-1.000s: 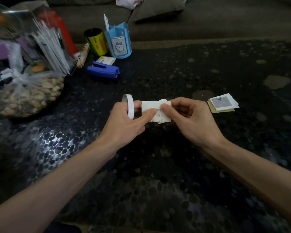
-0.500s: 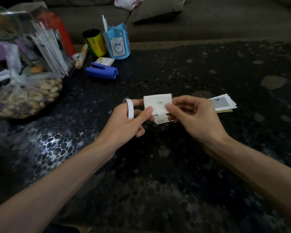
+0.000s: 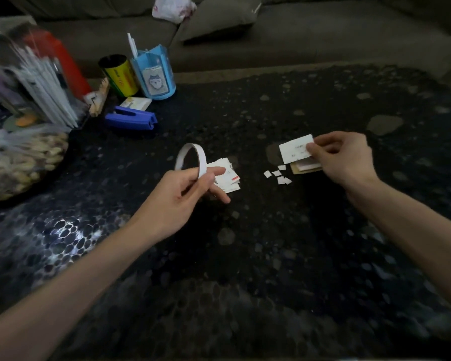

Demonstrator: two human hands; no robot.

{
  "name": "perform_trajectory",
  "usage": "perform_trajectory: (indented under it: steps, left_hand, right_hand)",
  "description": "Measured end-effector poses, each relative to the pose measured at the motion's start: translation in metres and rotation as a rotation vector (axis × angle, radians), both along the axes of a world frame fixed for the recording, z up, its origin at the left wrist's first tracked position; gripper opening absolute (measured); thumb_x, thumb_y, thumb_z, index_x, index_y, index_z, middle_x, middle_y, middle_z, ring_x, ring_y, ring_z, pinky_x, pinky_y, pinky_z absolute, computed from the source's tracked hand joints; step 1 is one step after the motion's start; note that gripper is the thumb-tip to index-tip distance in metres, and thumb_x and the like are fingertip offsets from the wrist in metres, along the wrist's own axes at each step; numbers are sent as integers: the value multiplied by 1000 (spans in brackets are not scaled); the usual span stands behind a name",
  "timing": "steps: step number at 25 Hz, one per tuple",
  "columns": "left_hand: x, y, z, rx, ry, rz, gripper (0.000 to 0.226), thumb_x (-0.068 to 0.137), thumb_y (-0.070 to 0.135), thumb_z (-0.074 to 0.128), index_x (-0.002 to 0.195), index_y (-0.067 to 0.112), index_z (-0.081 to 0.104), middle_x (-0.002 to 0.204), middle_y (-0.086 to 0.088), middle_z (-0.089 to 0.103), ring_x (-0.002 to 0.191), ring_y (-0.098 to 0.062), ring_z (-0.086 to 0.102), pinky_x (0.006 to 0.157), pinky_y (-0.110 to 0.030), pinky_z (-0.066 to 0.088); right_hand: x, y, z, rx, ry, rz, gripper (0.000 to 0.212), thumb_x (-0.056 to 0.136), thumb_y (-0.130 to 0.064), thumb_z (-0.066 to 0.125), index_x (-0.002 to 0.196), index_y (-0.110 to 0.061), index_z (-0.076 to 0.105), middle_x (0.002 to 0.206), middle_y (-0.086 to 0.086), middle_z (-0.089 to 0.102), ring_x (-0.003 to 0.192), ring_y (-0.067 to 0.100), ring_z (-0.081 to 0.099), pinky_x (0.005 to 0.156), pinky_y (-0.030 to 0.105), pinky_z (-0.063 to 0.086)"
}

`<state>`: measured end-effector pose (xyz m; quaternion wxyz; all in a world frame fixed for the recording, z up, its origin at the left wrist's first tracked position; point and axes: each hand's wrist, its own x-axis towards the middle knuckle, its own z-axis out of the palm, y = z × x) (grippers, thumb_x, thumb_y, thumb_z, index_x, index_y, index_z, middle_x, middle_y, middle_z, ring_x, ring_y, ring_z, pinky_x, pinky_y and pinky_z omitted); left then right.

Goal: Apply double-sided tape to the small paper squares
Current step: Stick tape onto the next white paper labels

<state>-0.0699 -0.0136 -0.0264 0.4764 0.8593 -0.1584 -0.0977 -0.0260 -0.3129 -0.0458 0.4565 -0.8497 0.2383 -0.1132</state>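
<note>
Nearest the camera, both forearms reach in over the dark pebble-patterned table (image 3: 245,269), L from lower left, R from lower right, well apart.

L hand (image 3: 177,201) is mid-table w/ thumb and fingers curled round the lower arc of the tape roll (image 3: 202,164) — a thin white ring held upright, opening facing the camera, the rest of it standing free above the hand. One finger sticks out lower right toward the table. Just behind and right of that hand lies a loose pile of paper squares (image 3: 228,175), white w/ a bit of red print, flat on the table and partly hidden by the fingers.

Between the hands sit a few tiny white scraps (image 3: 277,174), close together.

R hand (image 3: 346,157) is off to the right, thumb and fingers pinching one paper square (image 3: 294,149) by its right edge. The square is held tilted, faint print showing, just above a small stack (image 3: 306,168) of paper and brownish card. Can't tell if it touches the stack.

Further back on the left: a bag of nuts (image 3: 24,165), a clear holder of white sticks (image 3: 44,89), blurred, and a red item (image 3: 65,63) behind it. Nearer centre, a blue stapler (image 3: 132,121), a small white box (image 3: 136,102), a yellow can (image 3: 120,76) and a blue pen pot (image 3: 155,76) — can and pot side by side.

Farthest: a grey sofa (image 3: 310,40) w/ a cushion (image 3: 219,19) and a white plastic bag (image 3: 173,6).
</note>
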Motion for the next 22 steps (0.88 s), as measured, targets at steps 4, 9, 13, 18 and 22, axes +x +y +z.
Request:
perform_trajectory:
  steps: [4, 9, 13, 18, 22]
  left_hand:
    - [1, -14, 0, -90, -101, 63, 34, 105, 34, 48, 108, 17, 77, 81, 2, 78, 81, -9, 74, 87, -16, 52]
    - [1, -27, -4, -61, -115, 50, 31, 107, 40, 42, 113, 27, 69, 62, 7, 55, 60, -8, 51, 64, -22, 45]
    - [-2, -29, -1, -140, -3, 44, 17, 110, 22, 42, 113, 23, 59, 71, 6, 53, 72, -15, 50, 74, -35, 47]
    - [-6, 3, 17, -10, -33, -70, 22, 106, 15, 49, 115, 18, 69, 88, 2, 73, 82, -11, 68, 78, -17, 53]
    - [-6, 23, 17, -84, -46, -20, 18, 104, 8, 51, 111, 11, 67, 88, -9, 74, 79, -19, 70, 78, -21, 55]
  right_hand:
    - [-2, -7, 0, -71, 9, -14, 28, 96, -27, 76, 123, -19, 71, 105, -3, 71, 104, 13, 69, 91, 30, 55]
    - [-5, -4, -4, -366, 38, 48, 39, 94, -29, 78, 130, -18, 65, 115, 1, 70, 107, 16, 68, 89, 33, 56]
    - [-8, 2, -9, -535, -13, 84, 47, 92, -28, 79, 135, -19, 60, 136, 6, 56, 122, 21, 59, 98, 38, 54]
    - [-17, 64, 7, -402, -398, 465, 21, 95, -23, 72, 116, -20, 70, 112, -2, 63, 100, 12, 62, 90, 36, 56]
    - [-29, 134, 35, -9, -360, 716, 18, 95, -28, 74, 113, -24, 75, 93, -13, 74, 87, -1, 69, 80, 21, 56]
